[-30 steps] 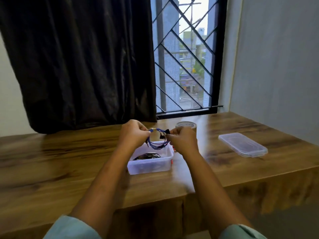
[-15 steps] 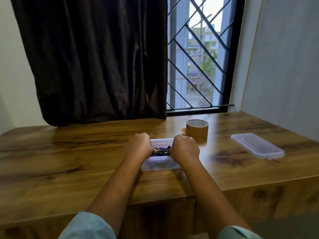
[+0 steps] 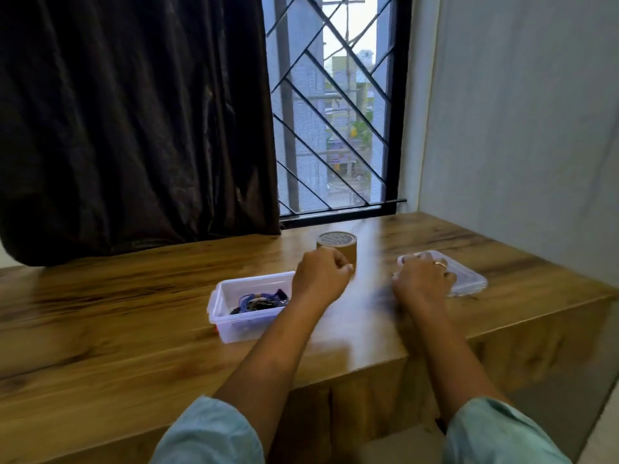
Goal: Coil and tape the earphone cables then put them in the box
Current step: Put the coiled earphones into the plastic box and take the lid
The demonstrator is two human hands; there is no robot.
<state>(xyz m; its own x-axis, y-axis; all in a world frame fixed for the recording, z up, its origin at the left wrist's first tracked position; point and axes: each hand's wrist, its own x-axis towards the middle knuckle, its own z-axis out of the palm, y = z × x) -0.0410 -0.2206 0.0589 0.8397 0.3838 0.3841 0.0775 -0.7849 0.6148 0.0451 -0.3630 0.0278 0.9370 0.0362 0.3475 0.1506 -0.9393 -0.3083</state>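
The bench [image 3: 100, 313] is brown wood. Its left part is a wide bare stretch, from the curtain [image 3: 134, 122] at the back to the front edge.

The box [image 3: 217, 298] sits about midway along the bench, closer to the front edge than to the back. It is clear and has no top on. The cables [image 3: 259, 300] lie inside it in a blue and black bundle, at the bottom. The left arm crosses over the right end of the box and hides it.

The left hand [image 3: 320, 277] is up above the bench, just right of the box. Its fingers are curled into a fist, and nothing shows in it. The tape [image 3: 336, 243] stands just behind this hand, toward the window.

There is a bare strip of wood between the two hands, running to the front edge.

The right hand [image 3: 423, 279] lies on the left end of the lid [image 3: 469, 279]. It is blurry, so I cannot tell if it grips the lid or only rests on it. The lid lies flat near the right edge of the bench, well apart from the box. A grey wall [image 3: 519, 128] stands along the bench's right side, behind the lid.
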